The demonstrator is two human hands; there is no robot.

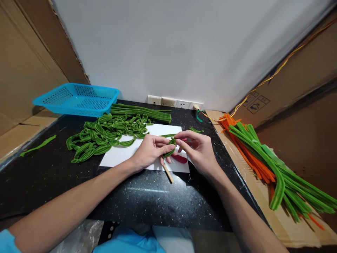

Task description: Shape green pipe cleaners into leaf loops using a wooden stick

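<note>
Here, the small fuzzy green piece (170, 149), dark and curved with a knotted top, sits pinched in the fingers of the left hand (155, 151) and right hand (196, 149), above the white paper's (119, 157) four o'clock side.

Bare black desk (147, 207) is lying open along the near edge. The heap of green loops (102, 133) is blocking the left, the blue basket (79, 100) standing behind it. A green bundle (144, 113) is obstructing the rear. The wooden stick (168, 173) is intruding at the paper's (116, 157) near edge.
</note>
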